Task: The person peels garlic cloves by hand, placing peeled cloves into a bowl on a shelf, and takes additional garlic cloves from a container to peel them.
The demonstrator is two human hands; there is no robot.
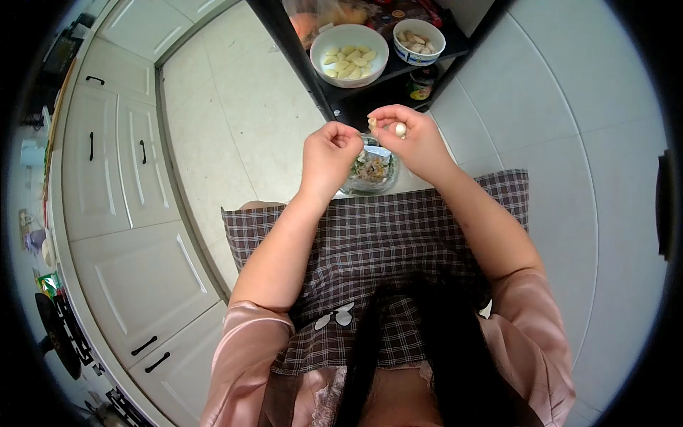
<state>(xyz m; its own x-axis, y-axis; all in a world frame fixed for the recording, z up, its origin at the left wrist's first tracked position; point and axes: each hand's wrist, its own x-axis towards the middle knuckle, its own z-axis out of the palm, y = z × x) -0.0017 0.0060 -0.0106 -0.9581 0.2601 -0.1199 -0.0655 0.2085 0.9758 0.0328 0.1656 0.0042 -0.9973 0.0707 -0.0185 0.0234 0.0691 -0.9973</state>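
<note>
My right hand [420, 146] is closed around a whitish peeled garlic clove [400, 130], which shows between the curled fingers. Between its thumb and forefinger sits a small pale tan piece [372, 123], perhaps another clove. Close by on the left, my left hand [326, 158] has its fingers pinched together; anything in them is too small or hidden to name. Under both hands stands a clear glass bowl [366, 191] with scraps and skins inside, partly covered by the hands. On the shelf ahead, a white bowl [331, 75] contains several peeled garlic cloves [351, 60].
Right of the white bowl is a smaller patterned bowl [418, 60] with unpeeled-looking cloves. A dark jar [421, 85] stands on the lower level of the black shelf [302, 64]. White cabinets [135, 285] line the left, a tiled wall [548, 142] the right. A checked apron [377, 228] covers my lap.
</note>
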